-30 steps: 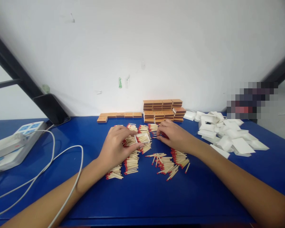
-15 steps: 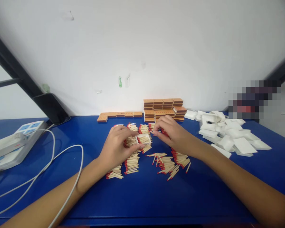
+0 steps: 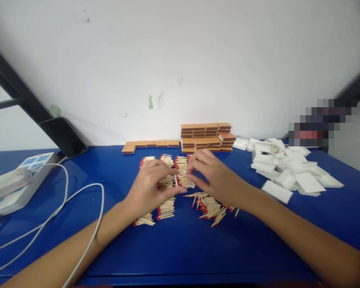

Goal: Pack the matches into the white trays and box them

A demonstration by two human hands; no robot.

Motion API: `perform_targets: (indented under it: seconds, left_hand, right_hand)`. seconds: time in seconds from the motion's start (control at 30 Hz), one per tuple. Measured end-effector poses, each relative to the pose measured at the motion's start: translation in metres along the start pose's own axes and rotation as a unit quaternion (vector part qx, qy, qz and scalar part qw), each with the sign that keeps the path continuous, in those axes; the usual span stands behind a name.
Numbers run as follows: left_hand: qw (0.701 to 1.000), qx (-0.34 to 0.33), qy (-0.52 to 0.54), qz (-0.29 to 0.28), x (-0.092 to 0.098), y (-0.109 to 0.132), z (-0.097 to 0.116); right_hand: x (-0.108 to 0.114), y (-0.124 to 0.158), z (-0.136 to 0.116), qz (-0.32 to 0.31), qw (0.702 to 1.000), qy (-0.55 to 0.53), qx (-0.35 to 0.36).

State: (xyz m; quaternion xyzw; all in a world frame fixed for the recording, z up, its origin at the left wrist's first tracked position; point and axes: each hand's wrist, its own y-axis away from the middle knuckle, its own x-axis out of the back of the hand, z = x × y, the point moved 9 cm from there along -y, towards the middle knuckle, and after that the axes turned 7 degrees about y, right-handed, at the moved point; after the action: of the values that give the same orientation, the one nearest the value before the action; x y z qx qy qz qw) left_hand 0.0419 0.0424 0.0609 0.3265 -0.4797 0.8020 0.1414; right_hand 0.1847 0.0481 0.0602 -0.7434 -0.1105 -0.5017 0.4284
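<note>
My left hand [image 3: 153,184] grips a small white matchbox tray [image 3: 176,181] between thumb and fingers, tilted above the rows of matches. Matches lie in the tray, their heads red. Right at the tray's other side is my right hand [image 3: 208,172], thumb and fingers pinched together; whatever is between its fingertips is hidden. Under and around both hands, red-tipped matches lie in several bunches, among them a row [image 3: 166,208] below my left hand and a loose pile [image 3: 211,210] below my right hand.
Closed orange matchboxes [image 3: 205,141] are stacked against the wall, with a low row of matchboxes [image 3: 151,143] left of them. White empty trays [image 3: 291,168] are heaped at the right. A power strip [image 3: 33,172], white cable [image 3: 100,208] and black phone-like object [image 3: 64,136] occupy the left.
My right hand has moved left and slightly down from the right-hand matches to the tray. The tray has tilted in my left hand, which stays in about the same place.
</note>
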Motion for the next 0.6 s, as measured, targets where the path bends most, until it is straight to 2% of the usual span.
perform_targets:
  seconds: [0.2, 0.33, 0.4, 0.47, 0.6]
  left_hand:
    - [1.0, -0.004, 0.005, 0.001, 0.001, -0.001, 0.001]
    - [1.0, -0.004, 0.002, 0.009, 0.002, -0.001, 0.001]
    - [1.0, -0.002, -0.003, 0.018, 0.004, -0.001, 0.001]
    - [1.0, 0.005, -0.014, 0.027, 0.006, 0.0, -0.002]
    - [0.999, 0.019, -0.026, 0.034, 0.007, 0.001, -0.009]
  right_hand:
    - [0.001, 0.0, -0.003, 0.002, 1.0, -0.018, 0.005]
    - [0.008, -0.001, 0.001, 0.032, 0.999, -0.03, 0.01]
    - [0.014, 0.0, 0.014, 0.048, 0.999, -0.024, -0.008]
    - [0.012, 0.002, 0.036, 0.037, 0.999, 0.002, -0.04]
    - [-0.012, 0.009, 0.074, -0.068, 0.993, 0.065, -0.076]
